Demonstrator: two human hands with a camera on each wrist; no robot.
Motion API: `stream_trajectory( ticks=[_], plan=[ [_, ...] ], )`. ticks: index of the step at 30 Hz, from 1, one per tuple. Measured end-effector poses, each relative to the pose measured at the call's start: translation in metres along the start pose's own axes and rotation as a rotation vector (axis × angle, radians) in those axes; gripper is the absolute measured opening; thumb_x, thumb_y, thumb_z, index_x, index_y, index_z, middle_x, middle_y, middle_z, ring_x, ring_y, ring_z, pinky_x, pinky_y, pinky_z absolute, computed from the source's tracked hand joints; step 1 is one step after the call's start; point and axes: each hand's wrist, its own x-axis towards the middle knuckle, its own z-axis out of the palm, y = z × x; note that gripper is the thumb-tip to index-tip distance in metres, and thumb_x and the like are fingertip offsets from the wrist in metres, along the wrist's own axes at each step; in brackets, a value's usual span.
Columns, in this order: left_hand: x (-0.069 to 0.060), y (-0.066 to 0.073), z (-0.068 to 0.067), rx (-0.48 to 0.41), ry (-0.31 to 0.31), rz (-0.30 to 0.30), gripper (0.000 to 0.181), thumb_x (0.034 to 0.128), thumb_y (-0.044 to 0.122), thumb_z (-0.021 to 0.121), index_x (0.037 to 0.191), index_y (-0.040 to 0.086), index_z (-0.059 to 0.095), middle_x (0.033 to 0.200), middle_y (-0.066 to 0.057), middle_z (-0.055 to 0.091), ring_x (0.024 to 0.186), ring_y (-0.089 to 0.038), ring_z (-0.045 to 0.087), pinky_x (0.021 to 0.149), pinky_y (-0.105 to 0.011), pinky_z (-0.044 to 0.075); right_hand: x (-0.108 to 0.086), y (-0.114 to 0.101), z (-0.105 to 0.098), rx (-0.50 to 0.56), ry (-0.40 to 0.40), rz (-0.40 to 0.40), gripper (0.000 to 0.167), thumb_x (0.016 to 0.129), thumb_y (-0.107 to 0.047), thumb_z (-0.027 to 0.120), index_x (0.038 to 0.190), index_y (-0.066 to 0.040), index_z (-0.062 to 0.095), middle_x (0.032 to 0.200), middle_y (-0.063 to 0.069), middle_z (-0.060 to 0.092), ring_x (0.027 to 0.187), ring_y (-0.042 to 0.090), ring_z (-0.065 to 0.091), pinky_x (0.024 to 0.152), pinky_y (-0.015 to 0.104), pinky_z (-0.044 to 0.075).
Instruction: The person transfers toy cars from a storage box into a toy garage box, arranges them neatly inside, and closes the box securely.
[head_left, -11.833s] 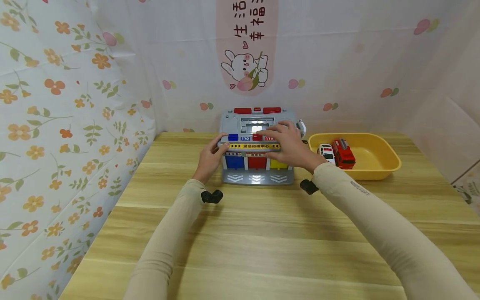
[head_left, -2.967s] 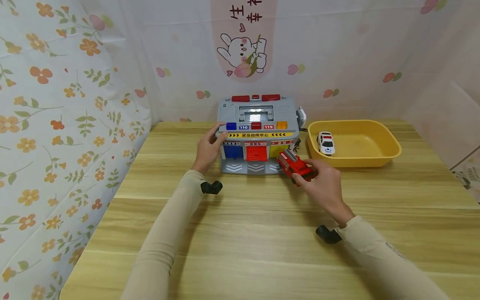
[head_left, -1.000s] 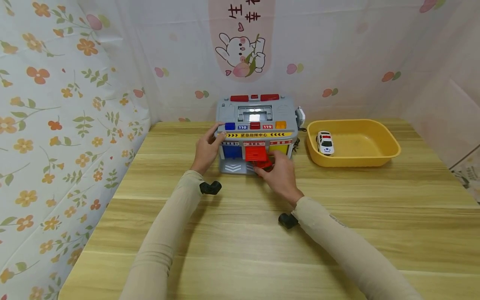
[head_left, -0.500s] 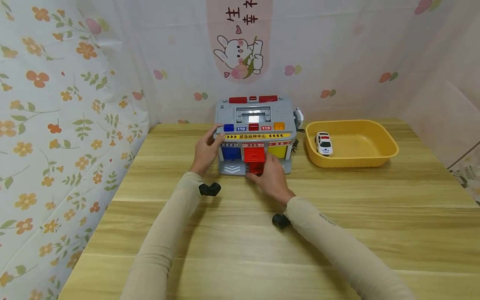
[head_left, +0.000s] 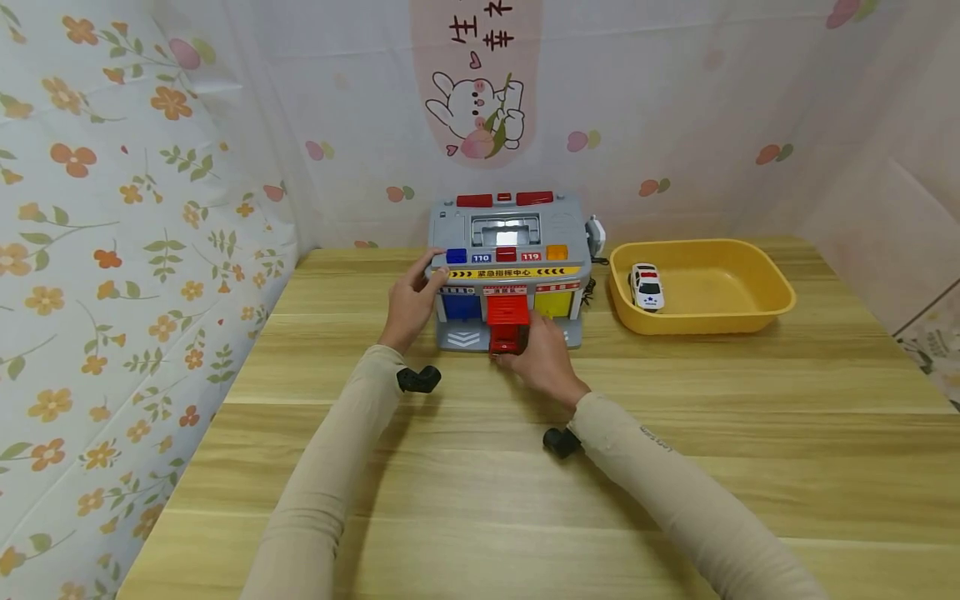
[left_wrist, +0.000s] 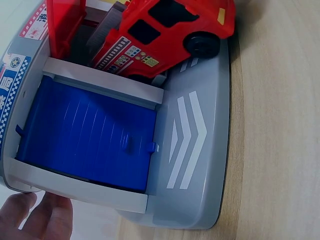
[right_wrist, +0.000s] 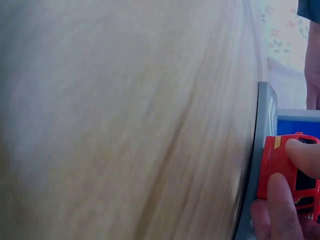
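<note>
A grey toy garage (head_left: 450, 227) stands at the back of the table, with blue, red and yellow doors. Its middle red door (head_left: 507, 310) is swung up and outward. Under that door, a red toy fire truck (head_left: 505, 340) sits partly inside the bay, its outer end over the grey ramp. My right hand (head_left: 546, 360) holds the truck; in the right wrist view the fingers rest against the truck's red end (right_wrist: 274, 165). My left hand (head_left: 408, 310) grips the garage's left side. The blue door (left_wrist: 90, 135) is down in the left wrist view.
To the right of the garage stands a yellow tray (head_left: 750, 323) with a white toy police car (head_left: 647, 287) in it. A grey-white piece (head_left: 595, 237) and a black cord (head_left: 589, 292) are at the garage's right side. A patterned cloth (head_left: 360, 125) hangs behind.
The right hand has left the garage's top and brought the fire truck from the tray to the middle bay. The red door has come up. The left hand stays on the garage.
</note>
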Motion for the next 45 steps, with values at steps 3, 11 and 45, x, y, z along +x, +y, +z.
stream_trajectory(
  ticks=[3, 11, 45],
  plan=[
    [0.000, 0.000, 0.000, 0.002, 0.001, -0.003, 0.040, 0.0986, 0.048, 0.057, 0.137, 0.040, 0.057, 0.130, -0.008, 0.067, 0.106, -0.018, 0.063, 0.100, -0.041, 0.051, 0.000, 0.002, -0.001, 0.004, 0.015, -0.012, 0.066, 0.079, -0.013, 0.084, 0.132, 0.004, 0.050, 0.119, 0.020, 0.063, 0.111, 0.034, 0.059, 0.102, 0.046, 0.051],
    [0.001, 0.000, 0.000, 0.004, 0.011, 0.009, 0.040, 0.0990, 0.044, 0.057, 0.139, 0.038, 0.057, 0.133, -0.008, 0.066, 0.108, -0.018, 0.064, 0.101, -0.042, 0.052, 0.001, 0.008, -0.005, 0.006, -0.008, 0.002, 0.055, 0.082, -0.019, 0.082, 0.125, -0.001, 0.053, 0.096, 0.013, 0.059, 0.089, 0.025, 0.054, 0.076, 0.033, 0.045],
    [0.001, -0.002, 0.001, 0.019, 0.007, 0.001, 0.040, 0.0983, 0.050, 0.057, 0.138, 0.043, 0.056, 0.111, -0.005, 0.067, 0.098, -0.020, 0.060, 0.090, -0.031, 0.049, 0.008, 0.017, -0.028, -0.309, -0.001, -0.004, 0.046, 0.088, -0.051, 0.072, 0.071, -0.010, 0.061, 0.060, 0.001, 0.049, 0.059, 0.019, 0.049, 0.052, 0.028, 0.032]
  ],
)
